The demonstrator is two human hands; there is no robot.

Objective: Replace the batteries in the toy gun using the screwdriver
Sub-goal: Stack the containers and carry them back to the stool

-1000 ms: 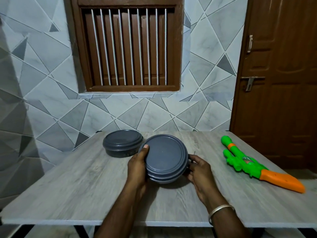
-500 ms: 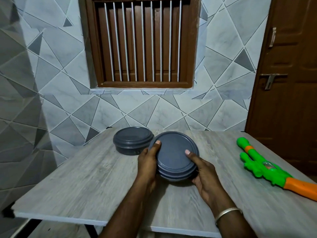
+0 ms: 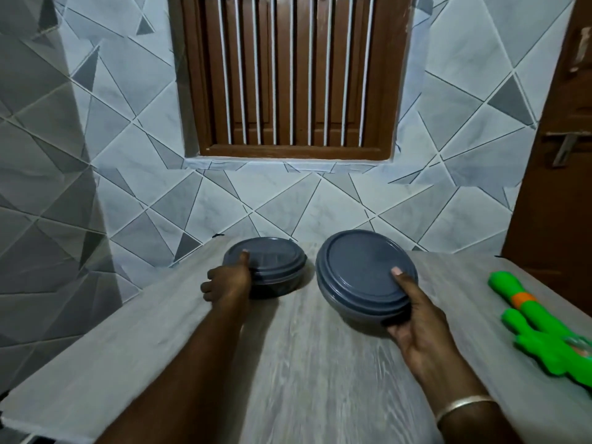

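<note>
The right hand (image 3: 419, 334) grips the nearer grey container (image 3: 358, 270), tilted, thumb on its shut lid. Farther back, the left hand (image 3: 229, 282) clasps a second lidded container (image 3: 275, 264). Contents are hidden. The green toy gun (image 3: 538, 344), orange-banded, lies on the table (image 3: 304, 363) at right.

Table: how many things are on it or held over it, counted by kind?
Grey lidded containers: 2 (left container in the left hand, right container in the right hand)
Toy gun: 1
Total: 3
</note>
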